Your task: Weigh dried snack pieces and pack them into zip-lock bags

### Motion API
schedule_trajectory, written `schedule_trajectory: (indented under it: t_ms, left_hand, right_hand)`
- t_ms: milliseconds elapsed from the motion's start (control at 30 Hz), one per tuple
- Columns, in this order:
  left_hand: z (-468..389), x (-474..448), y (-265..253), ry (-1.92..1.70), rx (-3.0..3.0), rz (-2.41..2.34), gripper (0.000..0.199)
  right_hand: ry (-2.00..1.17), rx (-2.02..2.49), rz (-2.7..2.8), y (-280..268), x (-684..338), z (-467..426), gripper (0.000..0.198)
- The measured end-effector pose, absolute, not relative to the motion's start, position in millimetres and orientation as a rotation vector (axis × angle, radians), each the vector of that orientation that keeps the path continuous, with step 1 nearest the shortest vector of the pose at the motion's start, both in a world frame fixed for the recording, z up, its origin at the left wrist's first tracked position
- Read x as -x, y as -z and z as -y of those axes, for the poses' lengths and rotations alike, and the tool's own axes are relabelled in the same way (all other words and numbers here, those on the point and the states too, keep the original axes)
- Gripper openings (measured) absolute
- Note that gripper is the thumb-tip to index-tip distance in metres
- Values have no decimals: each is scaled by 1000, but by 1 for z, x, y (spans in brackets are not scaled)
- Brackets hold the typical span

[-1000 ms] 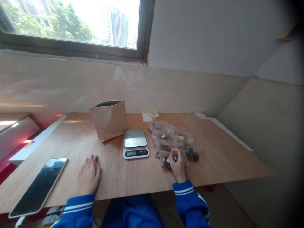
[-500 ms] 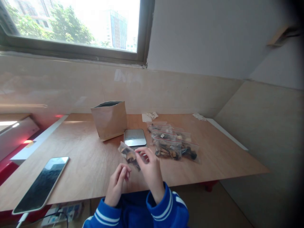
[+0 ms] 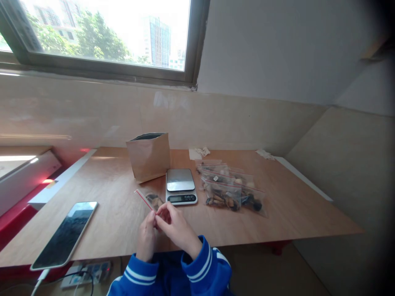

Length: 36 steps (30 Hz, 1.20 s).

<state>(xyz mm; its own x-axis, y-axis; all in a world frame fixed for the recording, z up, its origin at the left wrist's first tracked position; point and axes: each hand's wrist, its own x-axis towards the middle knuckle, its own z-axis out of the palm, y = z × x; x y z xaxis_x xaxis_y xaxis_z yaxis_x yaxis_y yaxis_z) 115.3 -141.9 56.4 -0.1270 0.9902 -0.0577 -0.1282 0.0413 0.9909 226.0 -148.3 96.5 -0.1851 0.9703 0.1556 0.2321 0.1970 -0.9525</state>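
Both hands meet at one end of a small clear zip bag (image 3: 152, 199) with a red seal strip and brown dried pieces inside. My left hand (image 3: 147, 234) pinches the bag near the end of its strip. The fingers of my right hand (image 3: 173, 224) are closed on the same end, close to the left fingertips. Just beyond my right hand lies a digital kitchen scale (image 3: 180, 186) with a bare metal plate. Behind the bag stands a brown paper pouch (image 3: 149, 158), its top open.
Several clear zip bags of dried pieces (image 3: 224, 193) lie in a heap right of the scale. A phone (image 3: 66, 234) with a white cable rests at the table's left. Crumpled paper (image 3: 202, 152) lies by the wall; a power strip (image 3: 86, 273) sits below the table edge.
The zip bag has turned and moved left, its red strip now showing. My left hand has closed on it beside the right hand. The view has shifted, and the scale's display shows.
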Motion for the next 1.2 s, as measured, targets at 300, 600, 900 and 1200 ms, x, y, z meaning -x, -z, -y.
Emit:
schedule_trajectory:
  t_ms: [300, 600, 900, 1200]
  left_hand:
    - [128, -100, -65, -1169, -1230, -1244, 49]
    - [116, -86, -70, -992, -1405, -1249, 41]
    - [113, -73, -85, -1102, -1588, -1452, 39]
    - [100, -63, -92, -1451, -1222, -1175, 44]
  right_hand:
    - [-762, 1267, 1925, -108, -229, 137, 20]
    - [-750, 1297, 1878, -101, -230, 131, 32]
    - [-707, 1405, 1604, -86, -238, 113, 27]
    - [-896, 932, 1363, -118, -247, 102, 32]
